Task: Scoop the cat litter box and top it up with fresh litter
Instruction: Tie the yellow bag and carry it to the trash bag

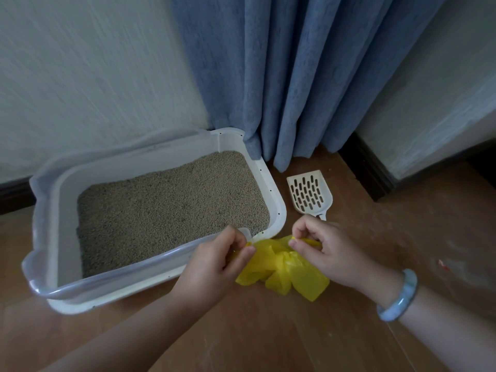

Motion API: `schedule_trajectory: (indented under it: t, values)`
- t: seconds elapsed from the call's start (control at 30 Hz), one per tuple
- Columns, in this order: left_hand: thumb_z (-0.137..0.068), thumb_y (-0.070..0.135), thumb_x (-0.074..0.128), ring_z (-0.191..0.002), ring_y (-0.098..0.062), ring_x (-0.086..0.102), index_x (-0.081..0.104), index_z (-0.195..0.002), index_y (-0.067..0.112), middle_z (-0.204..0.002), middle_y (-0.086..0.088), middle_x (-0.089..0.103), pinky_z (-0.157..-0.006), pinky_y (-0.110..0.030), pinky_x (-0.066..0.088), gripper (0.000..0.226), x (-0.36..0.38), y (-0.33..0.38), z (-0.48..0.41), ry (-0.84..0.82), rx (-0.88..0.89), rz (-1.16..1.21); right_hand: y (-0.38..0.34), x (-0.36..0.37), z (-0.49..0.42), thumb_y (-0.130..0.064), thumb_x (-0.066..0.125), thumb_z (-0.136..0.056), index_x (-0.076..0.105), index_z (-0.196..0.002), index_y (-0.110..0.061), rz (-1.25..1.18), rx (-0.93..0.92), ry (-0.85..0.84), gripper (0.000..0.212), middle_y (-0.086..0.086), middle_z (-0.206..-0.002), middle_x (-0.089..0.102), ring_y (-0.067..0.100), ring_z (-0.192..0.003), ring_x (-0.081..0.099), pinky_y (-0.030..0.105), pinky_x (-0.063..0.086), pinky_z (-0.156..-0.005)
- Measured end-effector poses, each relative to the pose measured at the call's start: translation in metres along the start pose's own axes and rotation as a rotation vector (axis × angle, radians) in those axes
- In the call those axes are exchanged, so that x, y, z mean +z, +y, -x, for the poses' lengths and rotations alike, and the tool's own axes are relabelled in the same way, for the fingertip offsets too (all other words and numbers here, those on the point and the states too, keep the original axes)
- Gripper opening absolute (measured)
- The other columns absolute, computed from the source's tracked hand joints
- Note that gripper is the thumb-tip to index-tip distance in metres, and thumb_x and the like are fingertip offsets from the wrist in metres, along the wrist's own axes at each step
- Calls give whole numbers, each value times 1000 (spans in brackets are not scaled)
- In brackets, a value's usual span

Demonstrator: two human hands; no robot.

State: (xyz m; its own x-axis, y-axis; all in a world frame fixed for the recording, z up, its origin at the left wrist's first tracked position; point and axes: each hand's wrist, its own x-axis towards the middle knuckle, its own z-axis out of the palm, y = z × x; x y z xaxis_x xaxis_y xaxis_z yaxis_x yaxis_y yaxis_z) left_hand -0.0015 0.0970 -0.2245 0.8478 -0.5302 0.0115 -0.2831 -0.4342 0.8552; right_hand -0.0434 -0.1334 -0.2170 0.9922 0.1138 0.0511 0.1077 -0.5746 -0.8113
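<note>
Litter box [269, 183]: white rectangular tray on the wooden floor [268, 334], set against the pale wall [80, 76], left of centre in view. A translucent collar [40, 210] sits on its rim. Inside, grey-beige granular litter [171, 208] covers the whole bottom; top layer fairly even.

Scoop [310, 193]: white, slotted, lying flat on the floor just right of the box and not touching it. Blade points toward the curtain, handle toward the person. The handle end is hidden behind the right hand.

Yellow bag [284, 269]: thin plastic, crumpled, at the box's near right corner, stretched between both hands. Cannot tell whether its lower folds rest on the floor.

Left hand [214, 267]: grip clenched on the bag's left upper edge, with thumb and curled fingers pinching the film. The hand overlaps the box's near rim.

Right hand [330, 253]: grip likewise pinching the bag's right upper edge, fingers curled, just in front of the scoop handle. A pale blue bangle [400, 299] is on that wrist.

Surroundings: a blue curtain [295, 76] hangs in folds behind, its hem brushing the box's far right corner. A dark skirting board [367, 173] runs along the wall at right. A small red-and-white fleck [441, 264] lies on the floor at far right.
</note>
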Motion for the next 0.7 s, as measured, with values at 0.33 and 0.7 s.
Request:
schedule_trajectory:
  t: [0.33, 0.7]
  values:
    - [-79, 53, 53, -48, -4, 41, 49, -73, 26, -56, 11, 50, -47, -17, 30, 28, -7, -4, 11, -14, -49, -11, 12, -1, 13, -44, 52, -81, 53, -77, -23, 50, 88, -9, 21, 1, -62, 53, 15, -53, 48, 20, 35, -50]
    - [-77, 35, 68, -61, 2, 50, 60, -70, 28, -64, 15, 59, -61, -13, 38, 13, 1, 48, -20, 145, -96, 462, -48, 6, -20, -37, 66, -77, 62, -78, -31, -281, 27, 127, 7, -13, -91, 53, 9, -85, 54, 28, 46, -76]
